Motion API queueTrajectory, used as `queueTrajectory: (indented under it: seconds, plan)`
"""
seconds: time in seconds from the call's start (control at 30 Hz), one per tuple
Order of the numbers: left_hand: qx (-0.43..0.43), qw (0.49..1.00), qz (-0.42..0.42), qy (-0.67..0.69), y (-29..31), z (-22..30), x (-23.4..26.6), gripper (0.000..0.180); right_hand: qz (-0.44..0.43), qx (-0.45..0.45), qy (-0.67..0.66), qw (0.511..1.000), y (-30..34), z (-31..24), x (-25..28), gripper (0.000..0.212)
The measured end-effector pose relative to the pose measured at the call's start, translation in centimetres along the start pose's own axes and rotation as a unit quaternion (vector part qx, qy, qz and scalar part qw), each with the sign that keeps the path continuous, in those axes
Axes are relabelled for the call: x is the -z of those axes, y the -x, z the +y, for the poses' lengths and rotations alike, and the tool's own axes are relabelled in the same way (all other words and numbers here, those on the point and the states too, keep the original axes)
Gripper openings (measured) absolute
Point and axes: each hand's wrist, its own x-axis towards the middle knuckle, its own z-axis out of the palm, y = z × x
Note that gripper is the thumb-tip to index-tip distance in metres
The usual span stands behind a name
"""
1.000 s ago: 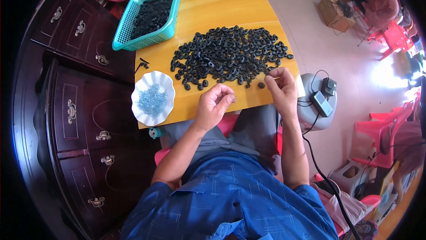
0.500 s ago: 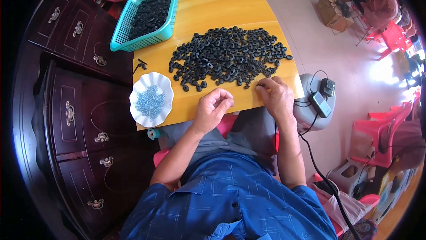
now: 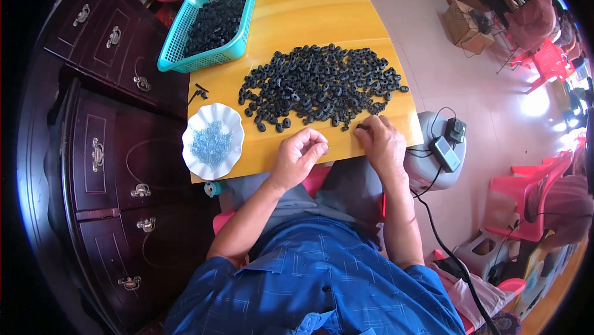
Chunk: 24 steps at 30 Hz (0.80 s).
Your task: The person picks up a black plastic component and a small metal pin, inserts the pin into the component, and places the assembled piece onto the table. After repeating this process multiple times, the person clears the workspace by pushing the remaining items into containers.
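A broad pile of small black plastic pieces (image 3: pixel 322 81), many oval with holes, lies on the yellow table (image 3: pixel 309 13). At its near right edge, my right hand (image 3: pixel 383 146) has thumb and index finger closed on a small black piece (image 3: pixel 362 126). My left hand (image 3: pixel 298 156) is held near the table's front edge, thumb and fingertips pinched together. Something tiny shows at those fingertips, too small to make out. To the left, a white scalloped dish (image 3: pixel 235 130) holds many tiny pale blue-grey pieces (image 3: pixel 211 145).
A turquoise basket (image 3: pixel 207 59) of black pieces stands at the far left of the table. Some thin black bits (image 3: pixel 199 92) lie near the dish. Dark drawers (image 3: pixel 102 155) flank the left side. On the right, a grey stool (image 3: pixel 427 168) carries a wired device (image 3: pixel 445 153).
The whole view has shifted slightly. My right hand stays by the pile's near edge, its fingers a little more gathered; the left hand keeps its pinch in nearly the same place.
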Motion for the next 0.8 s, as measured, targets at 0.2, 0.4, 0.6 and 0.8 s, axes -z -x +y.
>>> queueTrajectory:
  seconds: [0.2, 0.4, 0.6, 0.8]
  plan:
    - [-0.01, 1.0, -0.007, -0.005, -0.1, 0.5, -0.4, 0.008, 0.003, 0.008, -0.055, 0.998, -0.3, 0.5, 0.1, 0.02]
    - [-0.025, 1.0, -0.002, -0.001, -1.0, 1.6, -0.4, 0.01, -0.045, -0.093, -0.35, 0.931, -0.4, -0.1, 0.8, 0.015]
    - [-0.06, 0.998, 0.019, -0.002, -2.7, 4.8, -1.0, 0.006, -0.121, -0.073, -0.6, 0.788, -0.1, -0.8, 1.2, 0.009]
    - [-0.138, 0.989, 0.02, -0.054, -3.0, 5.6, -2.2, 0.005, -0.163, -0.061, -0.627, 0.759, 0.1, -1.0, 0.8, 0.013]
